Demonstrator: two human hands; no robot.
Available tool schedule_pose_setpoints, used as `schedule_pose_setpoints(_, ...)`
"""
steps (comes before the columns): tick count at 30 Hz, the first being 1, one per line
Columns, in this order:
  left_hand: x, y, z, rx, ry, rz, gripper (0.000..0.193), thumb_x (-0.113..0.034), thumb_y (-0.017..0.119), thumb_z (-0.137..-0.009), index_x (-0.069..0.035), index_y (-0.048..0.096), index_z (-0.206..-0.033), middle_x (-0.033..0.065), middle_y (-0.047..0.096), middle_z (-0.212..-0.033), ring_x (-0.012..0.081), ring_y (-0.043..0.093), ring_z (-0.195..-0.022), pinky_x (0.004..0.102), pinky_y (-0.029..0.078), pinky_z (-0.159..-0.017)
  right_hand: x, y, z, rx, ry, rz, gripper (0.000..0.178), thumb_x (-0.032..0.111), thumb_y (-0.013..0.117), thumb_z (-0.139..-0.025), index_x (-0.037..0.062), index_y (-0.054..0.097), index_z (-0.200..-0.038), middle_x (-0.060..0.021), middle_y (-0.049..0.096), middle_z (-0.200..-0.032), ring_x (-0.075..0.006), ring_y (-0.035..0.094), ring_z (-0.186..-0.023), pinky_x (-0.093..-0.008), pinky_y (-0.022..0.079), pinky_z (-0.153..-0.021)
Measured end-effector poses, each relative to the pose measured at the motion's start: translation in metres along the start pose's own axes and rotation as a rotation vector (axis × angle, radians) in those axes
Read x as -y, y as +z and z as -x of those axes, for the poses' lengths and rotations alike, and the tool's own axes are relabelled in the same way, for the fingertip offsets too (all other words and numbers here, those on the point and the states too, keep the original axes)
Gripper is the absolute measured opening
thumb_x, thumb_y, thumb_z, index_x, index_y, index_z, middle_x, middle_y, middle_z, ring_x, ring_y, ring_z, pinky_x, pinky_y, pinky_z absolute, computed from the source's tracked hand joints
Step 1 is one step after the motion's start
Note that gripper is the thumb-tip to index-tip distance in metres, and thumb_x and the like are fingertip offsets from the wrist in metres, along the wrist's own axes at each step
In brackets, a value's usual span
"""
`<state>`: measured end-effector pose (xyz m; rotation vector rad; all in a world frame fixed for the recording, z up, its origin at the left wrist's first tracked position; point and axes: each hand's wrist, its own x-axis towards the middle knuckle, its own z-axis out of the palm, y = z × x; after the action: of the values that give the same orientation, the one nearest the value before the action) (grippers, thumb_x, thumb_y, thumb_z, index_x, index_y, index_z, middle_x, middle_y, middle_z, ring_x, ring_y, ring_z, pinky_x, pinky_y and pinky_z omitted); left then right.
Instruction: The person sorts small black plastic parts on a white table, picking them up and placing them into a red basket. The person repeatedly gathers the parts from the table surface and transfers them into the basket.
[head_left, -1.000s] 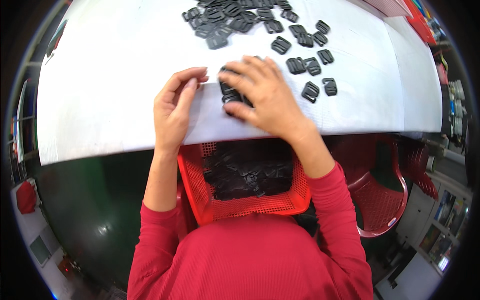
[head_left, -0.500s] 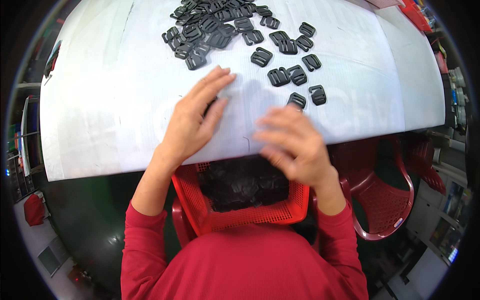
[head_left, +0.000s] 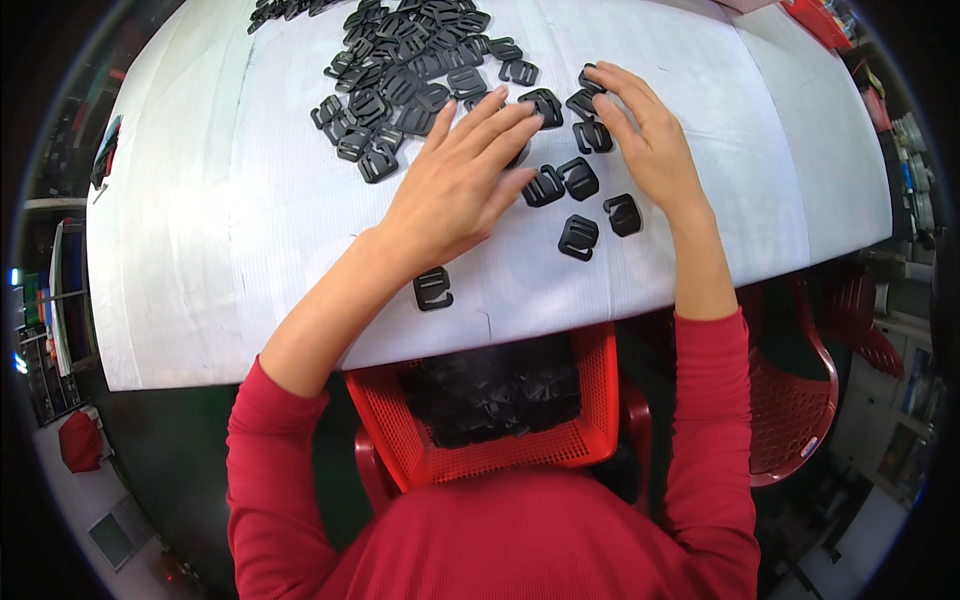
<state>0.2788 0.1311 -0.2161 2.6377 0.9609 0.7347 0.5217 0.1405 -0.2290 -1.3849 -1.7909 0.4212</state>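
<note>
Above the white table, my left hand (head_left: 462, 175) is open, palm down, fingers stretched out toward the right. It partly covers a few black plastic strap buckles beneath it. My right hand (head_left: 648, 145) is open farther right, with thumb and fingers apart. Its fingertips reach a small black buckle (head_left: 588, 78), and whether they press on it I cannot tell. Several loose buckles lie between and below the hands, among them a slotted one (head_left: 578, 237) and another (head_left: 622, 215). One more buckle (head_left: 433, 288) lies alone near the table's front edge, below my left wrist.
A large heap of black buckles (head_left: 400, 75) covers the far middle of the table (head_left: 200, 230). Below the front edge, a red perforated basket (head_left: 600, 420) holds many black pieces. A dark red plastic chair (head_left: 795, 410) stands at the right.
My right hand has moved forward and right, from near the front edge to the far loose buckles. My left hand has shifted right, and the buckle near the front edge now shows.
</note>
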Motion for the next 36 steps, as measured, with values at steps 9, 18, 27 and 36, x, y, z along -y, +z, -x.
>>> schedule_pose_setpoints(9, 0.012, -0.012, 0.026, 0.263, 0.1, 0.036, 0.046, -0.028, 0.056, -0.095, -0.011, 0.055, -0.138, 0.0092, 0.052, -0.144, 0.029, 0.037, -0.143, 0.056, 0.017, -0.119, -0.001, 0.0, 0.028, 0.183, 0.02, 0.002, 0.031, 0.026, 0.053, -0.1, 0.0137, 0.065, -0.125, -0.0066, 0.058, -0.137, -0.0276, 0.049, -0.134, -0.051, 0.022, -0.117)
schedule_pose_setpoints(18, 0.016, -0.038, 0.058, 0.187, -0.062, 0.292, 0.037, -0.025, 0.049, -0.097, -0.009, 0.065, -0.126, 0.0118, 0.06, -0.134, 0.0345, 0.044, -0.138, 0.0552, 0.022, -0.117, 0.015, -0.001, 0.034, 0.176, 0.112, -0.255, 0.043, 0.033, 0.053, -0.1, 0.01, 0.056, -0.137, -0.0115, 0.058, -0.138, -0.0277, 0.051, -0.131, -0.0444, 0.022, -0.118)
schedule_pose_setpoints(27, 0.026, -0.037, 0.06, -0.021, -0.142, 0.342, 0.031, -0.023, 0.053, -0.099, -0.009, 0.066, -0.123, 0.0104, 0.065, -0.127, 0.032, 0.047, -0.136, 0.0535, 0.024, -0.116, 0.036, 0.006, 0.04, 0.366, 0.033, -0.206, 0.045, 0.04, 0.056, -0.097, 0.0141, 0.059, -0.133, -0.0121, 0.057, -0.138, -0.0327, 0.046, -0.135, -0.0466, 0.023, -0.118)
schedule_pose_setpoints(36, 0.052, -0.048, 0.067, -0.453, -0.32, 0.575, 0.038, -0.028, 0.042, -0.106, -0.003, 0.068, -0.118, 0.0086, 0.068, -0.121, 0.0287, 0.049, -0.134, 0.0424, 0.03, -0.115, 0.028, 0.019, 0.004, 0.479, -0.046, -0.167, 0.05, 0.045, 0.041, -0.103, 0.0134, 0.051, -0.141, -0.0061, 0.064, -0.13, -0.0273, 0.045, -0.136, -0.0456, 0.018, -0.12)
